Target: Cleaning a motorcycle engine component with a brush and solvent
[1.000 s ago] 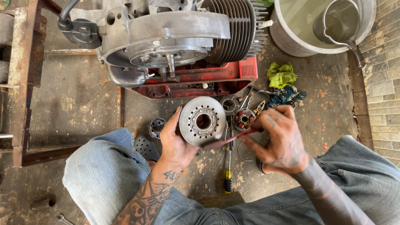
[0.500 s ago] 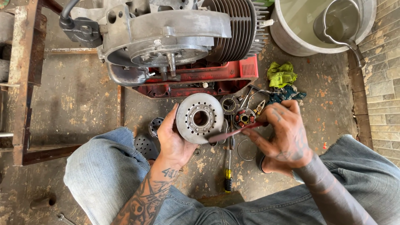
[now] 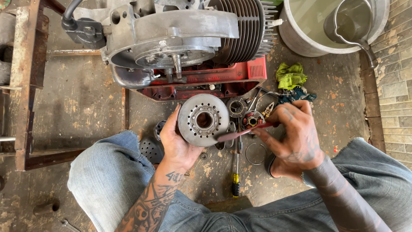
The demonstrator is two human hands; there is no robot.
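- Frame centre: the left hand point(image 3: 176, 141) cups a round grey metal disc with a ring of holes point(image 3: 203, 120), fingers curled around its left rim.
- The right hand point(image 3: 296, 137) pinches a slim dark-red tool point(image 3: 242, 132), whose tip touches the disc's lower right edge.
- Judged risk: the tool may skid off the rim and jab the palm, or the disc may slip.
- Just behind: a grey finned engine point(image 3: 180, 38) on a red tray point(image 3: 240, 79), with small loose parts and a yellow-handled screwdriver point(image 3: 236, 172) crowding the floor below.

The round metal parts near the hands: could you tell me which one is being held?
The large grey drilled disc, gripped by the left hand; the others lie on the floor.
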